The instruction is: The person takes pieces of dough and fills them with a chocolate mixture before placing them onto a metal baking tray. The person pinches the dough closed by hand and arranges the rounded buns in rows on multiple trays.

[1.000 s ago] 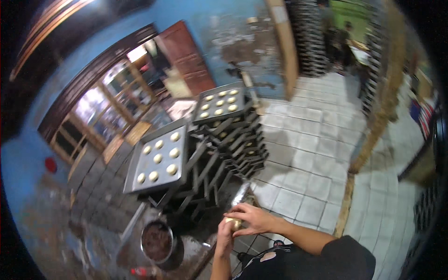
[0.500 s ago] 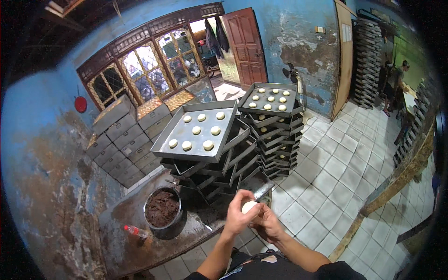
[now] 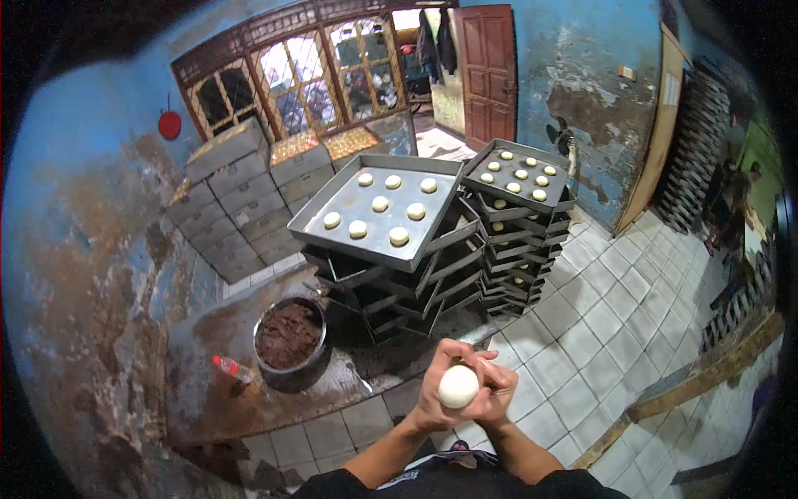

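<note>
A smooth, pale dough ball sits between my two hands, held in front of my body beyond the table's near edge. My left hand is closed round its left side, fingers curled over the far side. From the right, my right hand presses against the ball with bent fingers, partly hidden behind it. The flat metal tool seen earlier does not show now. Just beyond my hands, a metal tray bearing several dough balls tops a crisscross stack. A round bowl of dark brown filling stands to the left.
A red-capped bottle lies by the bowl on the worn table. Behind it are stacked metal boxes. A second tray stack stands right of the first. At right, a wooden beam crosses above the tiled floor.
The view has shifted. My hands have turned so the dough ball faces me more fully, looking rounder and larger. The metal tool that stuck out past my fingers has gone from sight.
</note>
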`<state>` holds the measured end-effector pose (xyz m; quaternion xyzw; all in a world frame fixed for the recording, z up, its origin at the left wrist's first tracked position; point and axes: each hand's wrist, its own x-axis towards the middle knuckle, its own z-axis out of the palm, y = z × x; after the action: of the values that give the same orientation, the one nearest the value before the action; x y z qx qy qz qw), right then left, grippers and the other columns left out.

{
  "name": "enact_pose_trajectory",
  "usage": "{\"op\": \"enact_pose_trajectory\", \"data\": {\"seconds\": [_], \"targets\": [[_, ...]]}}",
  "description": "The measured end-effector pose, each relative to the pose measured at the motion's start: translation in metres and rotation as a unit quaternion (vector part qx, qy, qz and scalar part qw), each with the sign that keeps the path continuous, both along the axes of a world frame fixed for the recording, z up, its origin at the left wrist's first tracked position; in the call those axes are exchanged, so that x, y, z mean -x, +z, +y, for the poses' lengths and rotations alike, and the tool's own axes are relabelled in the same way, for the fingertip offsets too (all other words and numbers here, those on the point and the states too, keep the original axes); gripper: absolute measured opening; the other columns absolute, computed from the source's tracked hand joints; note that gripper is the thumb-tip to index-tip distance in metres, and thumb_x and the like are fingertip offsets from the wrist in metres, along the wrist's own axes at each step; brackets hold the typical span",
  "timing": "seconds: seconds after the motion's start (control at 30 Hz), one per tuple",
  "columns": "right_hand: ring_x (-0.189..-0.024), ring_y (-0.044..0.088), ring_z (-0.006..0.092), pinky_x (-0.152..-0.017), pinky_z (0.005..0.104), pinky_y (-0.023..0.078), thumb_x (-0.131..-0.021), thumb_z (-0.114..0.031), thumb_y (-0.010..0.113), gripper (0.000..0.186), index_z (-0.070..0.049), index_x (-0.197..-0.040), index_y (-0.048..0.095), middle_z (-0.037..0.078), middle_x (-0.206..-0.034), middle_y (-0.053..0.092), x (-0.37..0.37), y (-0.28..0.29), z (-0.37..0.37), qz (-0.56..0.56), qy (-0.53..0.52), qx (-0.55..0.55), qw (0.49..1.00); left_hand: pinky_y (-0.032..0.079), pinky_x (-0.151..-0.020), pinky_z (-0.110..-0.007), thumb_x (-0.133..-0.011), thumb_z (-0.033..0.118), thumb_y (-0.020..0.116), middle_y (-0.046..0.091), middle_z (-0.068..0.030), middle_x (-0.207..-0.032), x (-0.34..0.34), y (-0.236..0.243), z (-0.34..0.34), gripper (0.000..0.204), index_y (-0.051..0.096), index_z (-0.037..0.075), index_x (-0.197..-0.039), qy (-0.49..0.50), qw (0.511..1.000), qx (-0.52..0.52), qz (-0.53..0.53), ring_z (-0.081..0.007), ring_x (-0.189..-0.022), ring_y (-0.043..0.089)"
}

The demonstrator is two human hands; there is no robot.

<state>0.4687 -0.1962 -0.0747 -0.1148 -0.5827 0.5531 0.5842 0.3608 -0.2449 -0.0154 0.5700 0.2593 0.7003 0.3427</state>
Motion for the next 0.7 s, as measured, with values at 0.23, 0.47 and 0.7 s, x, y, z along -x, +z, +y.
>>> {"op": "enact_pose_trajectory", "data": {"seconds": [0.23, 0.47, 0.7], "targets": [[-0.094, 0.076, 0.0179, -0.081, 0.0292, 0.060, -0.089, -0.006, 0.082, 0.025, 0.000, -0.113, 0.077, 0.013, -0.106, 0.079, 0.044, 0.066, 0.060, -0.311, 0.195, -0.049, 0.929, 0.051, -0.069, -0.027, -0.086, 0.011, 0.081, 0.055, -0.0025, -0.092, 0.132, -0.036, 0.006, 0.056, 0.042, 0.005, -0.125, 0.316, 0.927, 0.178, 0.094, -0.0122, -0.073, 0.060], [-0.107, 0.071, 0.0235, -0.087, 0.0359, 0.059, -0.080, -0.017, 0.091, 0.052, -0.003, -0.127, 0.073, 0.013, -0.118, 0.070, 0.171, 0.123, 0.127, -0.337, 0.190, -0.232, 0.892, 0.059, -0.071, -0.035, -0.087, 0.049, 0.085, 0.070, -0.0123, -0.095, 0.228, -0.037, 0.081, 0.075, 0.040, 0.005, -0.129, 0.298, 0.929, 0.090, 0.200, -0.0257, -0.087, 0.077], [-0.100, 0.072, 0.0175, -0.086, 0.0331, 0.059, -0.085, -0.019, 0.088, 0.040, -0.006, -0.120, 0.076, 0.007, -0.108, 0.076, 0.355, 0.139, 0.250, -0.365, 0.173, -0.194, 0.894, 0.057, -0.083, -0.051, -0.084, 0.035, 0.087, 0.061, -0.0223, -0.118, 0.383, -0.003, 0.177, 0.085, 0.030, 0.005, -0.139, 0.453, 0.840, 0.062, 0.292, -0.0451, -0.102, 0.070]]}}
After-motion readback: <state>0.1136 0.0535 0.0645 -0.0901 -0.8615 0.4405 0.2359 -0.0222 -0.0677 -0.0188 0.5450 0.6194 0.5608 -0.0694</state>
